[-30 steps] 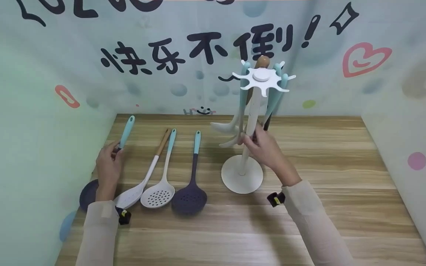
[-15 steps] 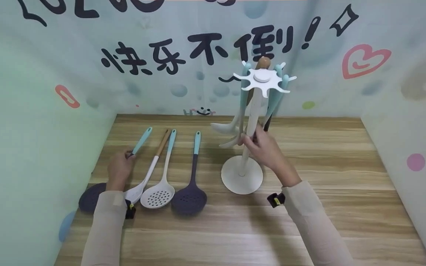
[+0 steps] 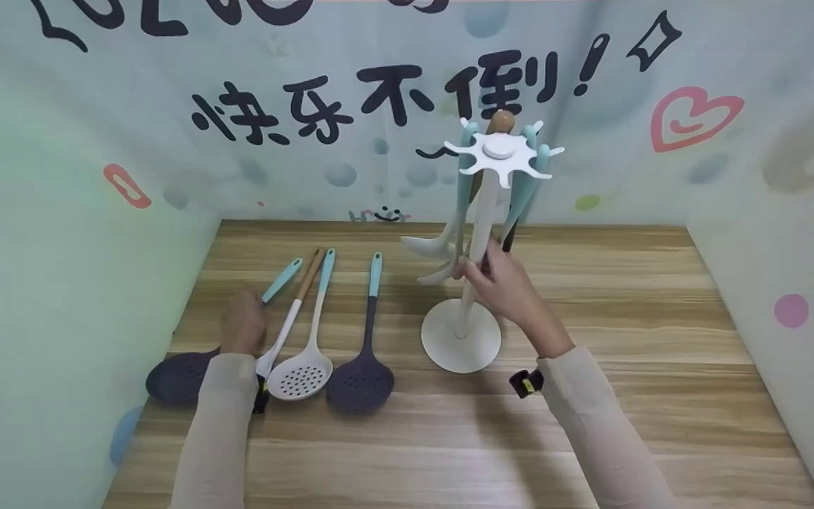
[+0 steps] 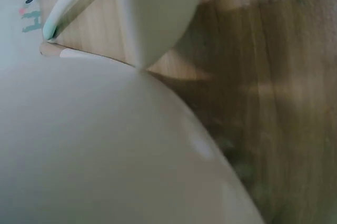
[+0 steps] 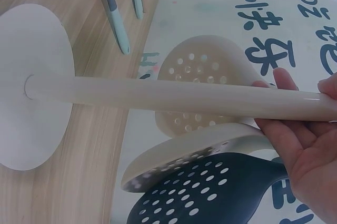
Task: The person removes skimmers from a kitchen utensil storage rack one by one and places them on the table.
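Note:
In the head view my left hand (image 3: pixel 243 324), seen from the back, holds a dark round-headed cooking utensil (image 3: pixel 181 379) by its shaft. Its blue handle (image 3: pixel 282 281) sticks out beyond the fingers; the hand hides its middle. My right hand (image 3: pixel 509 283) grips the pole (image 5: pixel 174 97) of a white utensil rack (image 3: pixel 499 154), with fingers under the pole in the right wrist view. Several utensils hang from the rack, among them a dark perforated skimmer (image 5: pixel 189 192). Large pale blurred surfaces fill much of the left wrist view, and the left fingers do not show there.
Right of my left hand lie a white utensil with a wooden handle (image 3: pixel 310 274), a white skimmer (image 3: pixel 301 375) and another dark skimmer (image 3: pixel 361 385). The rack's round base (image 3: pixel 461 339) stands on the wooden table (image 3: pixel 619 396). A printed cloth wall (image 3: pixel 308 177) rises behind.
My left hand has moved right and toward me, swinging the dark utensil's blue handle down to the right, closer to the wooden handle. My right hand has stayed on the pole.

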A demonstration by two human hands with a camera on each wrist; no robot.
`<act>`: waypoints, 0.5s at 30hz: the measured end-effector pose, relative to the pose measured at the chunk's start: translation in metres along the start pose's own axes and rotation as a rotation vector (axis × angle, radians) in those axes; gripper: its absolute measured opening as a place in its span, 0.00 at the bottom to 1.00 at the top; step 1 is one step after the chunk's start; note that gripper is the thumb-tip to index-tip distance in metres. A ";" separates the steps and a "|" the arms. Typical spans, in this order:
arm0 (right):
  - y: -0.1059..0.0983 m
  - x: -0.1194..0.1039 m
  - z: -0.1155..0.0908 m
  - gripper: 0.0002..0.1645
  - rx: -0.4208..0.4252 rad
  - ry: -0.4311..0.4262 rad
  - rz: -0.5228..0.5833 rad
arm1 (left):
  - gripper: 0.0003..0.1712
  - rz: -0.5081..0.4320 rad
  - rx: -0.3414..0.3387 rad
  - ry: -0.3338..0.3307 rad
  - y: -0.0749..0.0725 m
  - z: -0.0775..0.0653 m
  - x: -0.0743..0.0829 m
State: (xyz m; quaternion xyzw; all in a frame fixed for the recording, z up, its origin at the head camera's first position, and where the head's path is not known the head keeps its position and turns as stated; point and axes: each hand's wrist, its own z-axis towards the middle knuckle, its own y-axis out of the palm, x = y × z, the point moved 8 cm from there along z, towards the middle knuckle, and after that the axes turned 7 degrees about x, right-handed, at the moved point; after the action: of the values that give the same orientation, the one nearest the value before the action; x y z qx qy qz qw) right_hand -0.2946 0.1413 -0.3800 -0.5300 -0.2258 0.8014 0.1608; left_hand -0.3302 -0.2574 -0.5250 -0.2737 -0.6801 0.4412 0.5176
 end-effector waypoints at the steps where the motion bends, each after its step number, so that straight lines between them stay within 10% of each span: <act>1: 0.000 0.000 0.000 0.13 0.001 0.003 0.001 | 0.17 0.005 0.003 0.005 0.001 0.000 0.000; 15: 0.001 0.001 0.000 0.13 -0.005 0.018 0.004 | 0.19 0.082 -0.049 0.117 0.011 -0.001 0.007</act>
State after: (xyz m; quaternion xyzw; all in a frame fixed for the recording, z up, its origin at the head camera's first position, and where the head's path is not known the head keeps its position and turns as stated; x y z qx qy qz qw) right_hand -0.2946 0.1411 -0.3814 -0.5380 -0.2251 0.7965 0.1599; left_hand -0.3321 -0.2460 -0.5309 -0.3393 -0.6474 0.4287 0.5311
